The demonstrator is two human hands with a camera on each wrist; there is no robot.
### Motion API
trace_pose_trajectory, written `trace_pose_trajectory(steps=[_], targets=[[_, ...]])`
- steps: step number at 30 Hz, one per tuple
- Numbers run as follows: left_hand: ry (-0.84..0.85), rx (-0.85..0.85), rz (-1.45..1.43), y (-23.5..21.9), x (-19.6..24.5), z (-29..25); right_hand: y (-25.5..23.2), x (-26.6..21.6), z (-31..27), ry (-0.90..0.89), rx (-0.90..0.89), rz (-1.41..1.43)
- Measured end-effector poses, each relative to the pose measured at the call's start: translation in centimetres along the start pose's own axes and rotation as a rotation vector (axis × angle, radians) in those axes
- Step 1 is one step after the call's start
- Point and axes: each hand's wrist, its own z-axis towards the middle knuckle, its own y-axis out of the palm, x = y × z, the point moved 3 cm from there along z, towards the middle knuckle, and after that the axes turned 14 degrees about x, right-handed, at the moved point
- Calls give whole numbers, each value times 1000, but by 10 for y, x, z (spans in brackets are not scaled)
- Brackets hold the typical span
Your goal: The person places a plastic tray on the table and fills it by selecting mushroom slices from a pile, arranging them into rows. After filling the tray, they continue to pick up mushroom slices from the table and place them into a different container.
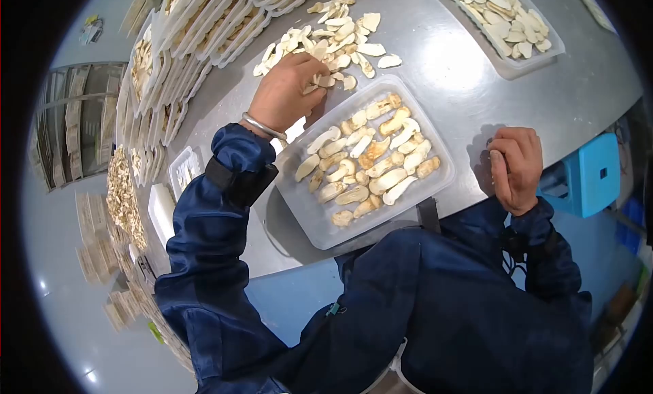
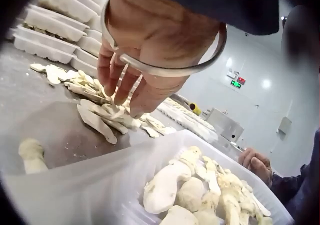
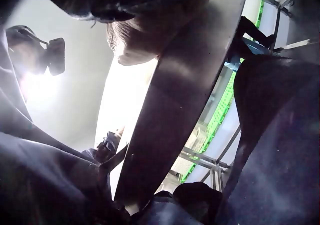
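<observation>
My left hand (image 1: 289, 88), with a metal bracelet at the wrist, reaches into a loose pile of pale mushroom slices (image 1: 340, 37). Its thumb and fingers pinch at a mushroom slice (image 1: 324, 81) by the pile's near edge. From the left wrist, the fingers (image 2: 122, 87) point down among the slices. Just in front of the body sits a translucent plastic tray (image 1: 309, 220), holding mushroom pieces (image 1: 374, 152) laid in rough rows. To the tray's right, my right hand (image 1: 517, 166) rests loosely curled at the table edge, holding nothing.
Stacked trays of slices (image 1: 204, 27) rise at the back left. Another filled tray (image 1: 507, 23) stands at the far right of the metal table (image 1: 435, 67). A small white tray (image 1: 183, 169) lies left of my forearm. Below the right edge is a blue stool (image 1: 592, 176).
</observation>
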Motion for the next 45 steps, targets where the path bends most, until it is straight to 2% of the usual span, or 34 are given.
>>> trace_pose_trajectory(steps=[3, 6, 9, 13, 14, 20, 24, 30, 33, 36, 39, 42, 45], targets=[[-11, 8, 35, 8, -1, -2, -3, 2, 1, -8, -1, 1], [-209, -14, -77, 10, -7, -1, -5, 6, 2, -23, 5, -4], [6, 91, 49, -5, -15, -8, -2, 3, 0, -31, -3, -11], [43, 98, 14, -15, -4, -23, 3, 0, -1, -48, -5, -16], [22, 63, 41, -12, -2, -23, 3, -1, -1, -54, -5, -18], [159, 86, 99, 9, 0, -13, 4, -1, -1, -33, -8, -8], [167, 64, 153, 13, -3, -8, 4, -1, -2, -51, -15, -26], [136, 83, 112, 16, -6, -9, 4, -1, -1, -55, -29, -30], [-53, 122, 0, 12, 0, -8, 3, -1, 0, -55, -33, -33], [-154, 25, -12, 15, -8, -5, 3, -1, -1, -52, -33, -36], [-169, 50, -60, 16, -8, -4, 4, -1, 0, -53, -31, -39], [-271, -69, -129, 15, -13, -1, 4, -1, -1, -52, -28, -37], [-217, 100, -263, -6, -15, -9, 4, -2, -1, -52, -29, -40]])
